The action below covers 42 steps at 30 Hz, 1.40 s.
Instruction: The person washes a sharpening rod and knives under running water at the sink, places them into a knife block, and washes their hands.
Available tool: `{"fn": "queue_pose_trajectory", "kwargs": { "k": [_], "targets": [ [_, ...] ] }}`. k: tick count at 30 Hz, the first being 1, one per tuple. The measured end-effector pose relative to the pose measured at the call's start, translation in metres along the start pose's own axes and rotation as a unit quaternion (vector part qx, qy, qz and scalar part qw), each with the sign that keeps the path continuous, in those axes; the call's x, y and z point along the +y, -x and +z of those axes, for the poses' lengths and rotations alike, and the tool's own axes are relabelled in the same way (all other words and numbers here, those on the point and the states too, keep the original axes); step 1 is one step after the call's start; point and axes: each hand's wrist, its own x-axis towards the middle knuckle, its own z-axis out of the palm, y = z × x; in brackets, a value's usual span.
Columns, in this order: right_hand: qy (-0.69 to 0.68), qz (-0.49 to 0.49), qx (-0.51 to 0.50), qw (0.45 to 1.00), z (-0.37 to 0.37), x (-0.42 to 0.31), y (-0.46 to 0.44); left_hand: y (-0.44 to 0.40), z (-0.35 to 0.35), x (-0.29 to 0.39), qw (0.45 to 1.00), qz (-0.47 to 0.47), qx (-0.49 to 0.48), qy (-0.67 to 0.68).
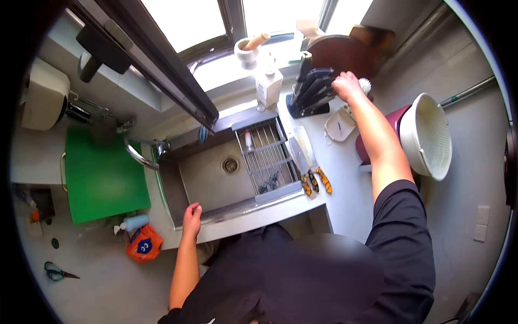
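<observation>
My right hand reaches out to the black knife block behind the counter's right part. Its fingers are closed beside the block's dark handles; what they grip is hidden. My left hand hovers by the front rim of the sink, fingers loosely curled together with nothing visible in them. Right of the sink, several knives with yellow-and-black patterned handles lie side by side, with pale blades pointing toward the block. A white device or box with a cord lies below my right hand.
A metal drying rack spans the sink's right side. Left stand the faucet and a green cutting board. A white bottle and a mortar with pestle stand near the window. A white colander is at right.
</observation>
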Motion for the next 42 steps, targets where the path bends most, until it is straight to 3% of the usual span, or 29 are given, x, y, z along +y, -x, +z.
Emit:
{"fn": "queue_pose_trajectory", "kwargs": {
  "k": [3, 4, 6, 8, 9, 12, 16, 18, 20, 22, 24, 26, 28, 30, 32, 35, 36, 37, 38, 40, 41, 42],
  "targets": [
    [-0.062, 0.044, 0.168, 0.983, -0.018, -0.041, 0.024, 0.006, 0.002, 0.016, 1.0, -0.018, -0.016, 0.018],
    [-0.108, 0.079, 0.172, 0.976, -0.026, -0.065, 0.036, 0.002, 0.003, 0.023, 0.999, -0.021, -0.022, 0.044],
    [-0.231, 0.15, 0.05, 0.96, -0.017, -0.116, 0.063, -0.018, 0.0, 0.001, 0.997, -0.013, -0.034, 0.065],
    [-0.31, 0.2, -0.206, 0.906, -0.028, -0.167, 0.102, -0.046, -0.004, -0.023, 0.995, -0.002, -0.047, 0.088],
    [-0.292, 0.206, -0.307, 0.882, -0.039, -0.191, 0.121, -0.064, -0.008, -0.03, 0.999, 0.035, -0.001, 0.034],
    [-0.264, 0.202, -0.357, 0.873, -0.058, -0.243, 0.175, -0.113, -0.033, -0.022, 0.981, 0.134, 0.119, -0.078],
    [-0.27, 0.249, -0.329, 0.87, -0.041, -0.277, 0.202, -0.175, -0.073, 0.03, 0.861, 0.284, 0.334, -0.258],
    [-0.276, 0.282, -0.319, 0.861, -0.036, -0.282, 0.207, -0.193, -0.089, 0.064, 0.858, 0.293, 0.316, -0.279],
    [-0.335, 0.402, -0.21, 0.826, -0.03, -0.291, 0.212, -0.21, -0.096, 0.071, 0.861, 0.314, 0.262, -0.302],
    [-0.32, 0.397, -0.155, 0.846, -0.023, -0.293, 0.222, -0.232, -0.094, 0.066, 0.859, 0.332, 0.211, -0.327],
    [-0.329, 0.373, -0.179, 0.849, -0.009, -0.29, 0.227, -0.25, -0.093, 0.052, 0.904, 0.315, 0.095, -0.274],
    [-0.334, 0.321, -0.187, 0.866, 0.018, -0.291, 0.23, -0.205, -0.093, 0.077, 0.912, 0.239, 0.122, -0.31],
    [-0.359, 0.365, -0.108, 0.852, 0.008, -0.296, 0.232, -0.205, -0.098, 0.071, 0.895, 0.314, 0.087, -0.304],
    [-0.371, 0.379, 0.009, 0.848, -0.011, -0.305, 0.231, -0.22, -0.097, 0.052, 0.898, 0.328, 0.099, -0.276],
    [-0.416, 0.386, -0.036, 0.823, -0.017, -0.323, 0.223, -0.226, -0.092, 0.034, 0.9, 0.35, 0.114, -0.234],
    [-0.586, 0.285, -0.017, 0.758, -0.029, -0.389, 0.194, -0.212, -0.054, 0.008, 0.914, 0.337, 0.204, -0.095],
    [-0.617, 0.229, -0.01, 0.752, -0.049, -0.425, 0.175, -0.209, -0.034, -0.005, 0.952, 0.249, 0.15, 0.095],
    [-0.662, 0.237, -0.08, 0.707, -0.057, -0.461, 0.158, -0.209, -0.018, -0.021, 0.964, 0.21, 0.15, 0.063],
    [-0.738, 0.254, -0.156, 0.605, -0.066, -0.492, 0.138, -0.205, -0.005, -0.033, 0.974, 0.17, 0.149, 0.032],
    [-0.812, 0.328, -0.299, 0.379, -0.084, -0.554, 0.098, -0.16, 0.002, -0.01, 0.97, 0.184, 0.099, -0.127],
    [-0.811, 0.338, -0.322, 0.353, -0.096, -0.572, 0.082, -0.146, 0.004, 0.001, 0.97, 0.178, 0.104, -0.127],
    [-0.809, 0.348, -0.343, 0.326, -0.106, -0.583, 0.07, -0.137, 0.004, 0.012, 0.957, 0.176, 0.014, -0.23]
  ]
}}
